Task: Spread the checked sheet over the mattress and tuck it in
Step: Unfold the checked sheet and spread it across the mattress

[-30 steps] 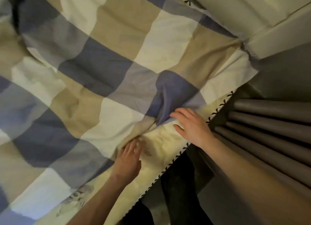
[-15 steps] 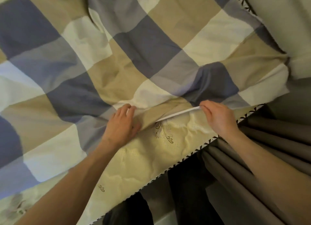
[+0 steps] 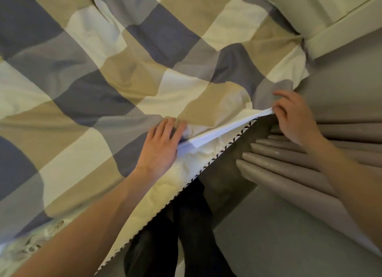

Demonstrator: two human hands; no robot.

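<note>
Pinched the taut edge of the sheet (image 3: 128, 80), spread over the mattress (image 3: 165, 194), in the right hand (image 3: 293, 119) above the rim, laid the left hand (image 3: 159, 150) on it apart, grip unclear, curtain (image 3: 289, 165) crowding close.

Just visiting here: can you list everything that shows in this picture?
mattress: one, cream with black-and-white trim, bare along the near edge
checked sheet: one, blue, tan, grey and cream, over most of the mattress
curtain: one, grey-brown, pleated, right side
panel: one, cream, top right
floor: grey, bottom right
legs: two, dark trousers, below the mattress edge
left hand: one, flat on the sheet's near edge
right hand: one, pinching the sheet's white hem
</note>
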